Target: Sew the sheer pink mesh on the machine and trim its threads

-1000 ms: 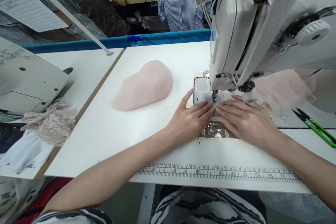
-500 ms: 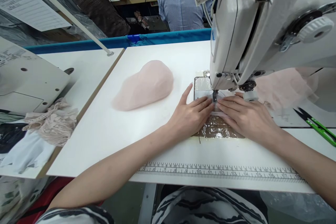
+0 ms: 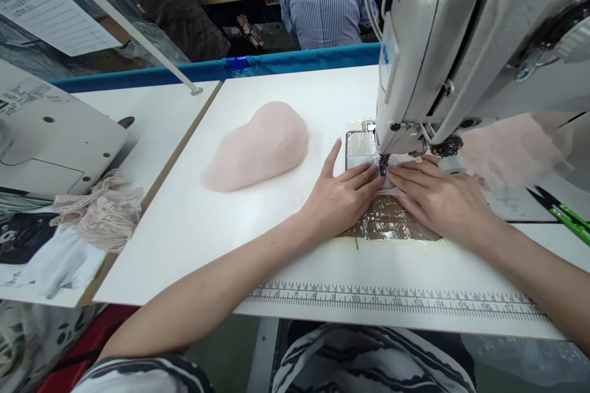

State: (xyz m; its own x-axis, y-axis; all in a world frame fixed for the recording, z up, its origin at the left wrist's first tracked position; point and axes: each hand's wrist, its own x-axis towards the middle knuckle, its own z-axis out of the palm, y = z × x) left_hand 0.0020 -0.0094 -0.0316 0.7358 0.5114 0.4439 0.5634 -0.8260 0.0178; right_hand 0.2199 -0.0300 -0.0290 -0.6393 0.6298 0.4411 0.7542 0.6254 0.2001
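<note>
Sheer, pale, thin fabric [image 3: 391, 191] lay beneath the small metal presser foot [image 3: 383, 164] of a big white sewing machine [image 3: 410, 43], and from where I stood only slivers of it showed between the seated person's two hands. The left hand [image 3: 342, 199] was spread flat at the left of the foot, its fingertips pressing down close to it, the thumb held away from the fingers and pointing up the desk [image 3: 276, 245]. The right hand [image 3: 436, 193] lay flat on the other side, fingers stretched toward the foot; neither grip was clamped, though I could not tell whether any edge was caught under the right palm. Just below the fabric, between the wrists, sat a shiny brown panel [image 3: 382, 224] wrapped in clear film. Along the near edge of the white desk ran a printed black ruler scale [image 3: 396, 301]. Well to the left of the hands rested a rounded, pale pink, smooth cloth shape [image 3: 265, 147], and behind the right hand lay a crumpled heap of sheer pink cloth [image 3: 516, 150]. Thread snips with green handles and black blades [image 3: 569, 218] lay right of that hand.
</note>
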